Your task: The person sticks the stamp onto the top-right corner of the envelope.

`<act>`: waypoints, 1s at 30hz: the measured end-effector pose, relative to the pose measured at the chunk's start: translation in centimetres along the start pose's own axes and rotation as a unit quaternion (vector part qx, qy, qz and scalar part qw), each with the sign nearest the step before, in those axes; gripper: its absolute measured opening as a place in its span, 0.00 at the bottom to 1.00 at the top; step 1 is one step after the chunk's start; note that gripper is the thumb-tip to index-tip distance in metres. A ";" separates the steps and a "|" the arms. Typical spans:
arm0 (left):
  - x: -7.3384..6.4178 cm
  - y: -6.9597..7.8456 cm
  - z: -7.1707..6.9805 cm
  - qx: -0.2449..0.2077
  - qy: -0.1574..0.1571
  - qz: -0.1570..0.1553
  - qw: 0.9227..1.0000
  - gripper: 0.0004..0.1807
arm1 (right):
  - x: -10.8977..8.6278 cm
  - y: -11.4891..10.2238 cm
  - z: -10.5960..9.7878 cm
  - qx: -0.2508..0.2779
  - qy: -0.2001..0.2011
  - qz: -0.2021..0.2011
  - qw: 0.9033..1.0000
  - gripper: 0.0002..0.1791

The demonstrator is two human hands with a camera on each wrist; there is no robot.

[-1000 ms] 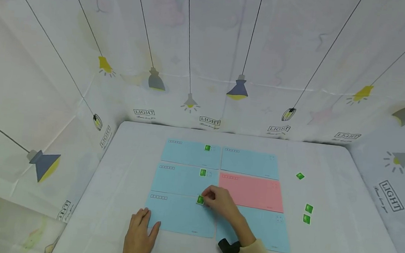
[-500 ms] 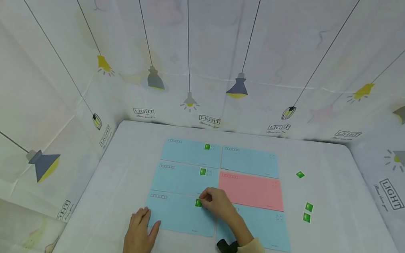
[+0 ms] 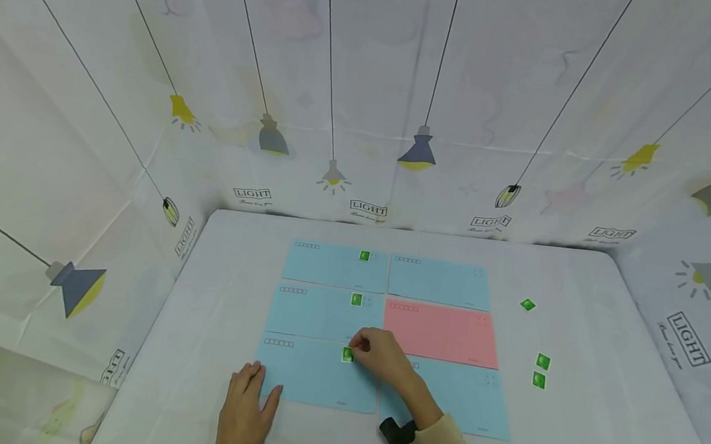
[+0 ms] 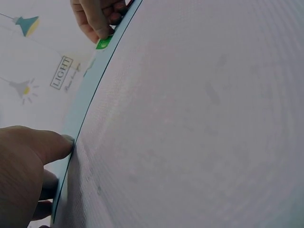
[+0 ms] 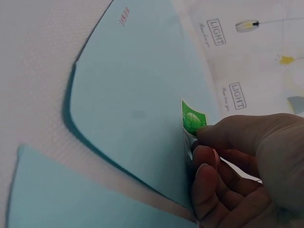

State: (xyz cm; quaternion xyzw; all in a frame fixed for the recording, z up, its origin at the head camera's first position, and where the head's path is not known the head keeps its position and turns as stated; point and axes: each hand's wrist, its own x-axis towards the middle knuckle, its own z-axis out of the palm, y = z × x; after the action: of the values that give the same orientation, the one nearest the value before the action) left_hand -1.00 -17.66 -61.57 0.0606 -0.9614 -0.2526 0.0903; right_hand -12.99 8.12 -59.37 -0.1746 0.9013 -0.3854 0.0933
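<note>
Between thumb and forefinger, my right hand pinches a small green stamp by its right side. The stamp is over the upper right part of the lower-left blue envelope. Up close in the right wrist view, the green stamp stands tilted, with its pinched edge beneath the thumb; whether it touches the paper there I cannot tell. My left hand lies with fingers extended at that envelope's left corner, fingertips on its edge. In the left wrist view, the thumb of the left hand touches the envelope's near edge.
Two blue envelopes above each bear a green stamp. In the right column, a pink envelope lies between two blue ones. Three loose green stamps lie on the white table at right.
My right hand has shifted the pinched stamp slightly left and down over the lower-left envelope. The left hand stays where it was.
</note>
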 end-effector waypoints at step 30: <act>-0.1 -0.3 0.3 -0.005 0.020 0.006 1.000 0.31 | -0.7 -1.0 0.8 -0.071 0.029 -0.005 0.997 0.02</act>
State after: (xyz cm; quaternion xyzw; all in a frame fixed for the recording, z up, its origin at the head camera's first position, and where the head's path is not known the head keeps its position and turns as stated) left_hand -0.94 -17.70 -62.00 0.0597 -0.9584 -0.2559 0.1116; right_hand -11.88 7.21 -59.16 -0.1739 0.9280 -0.3254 0.0524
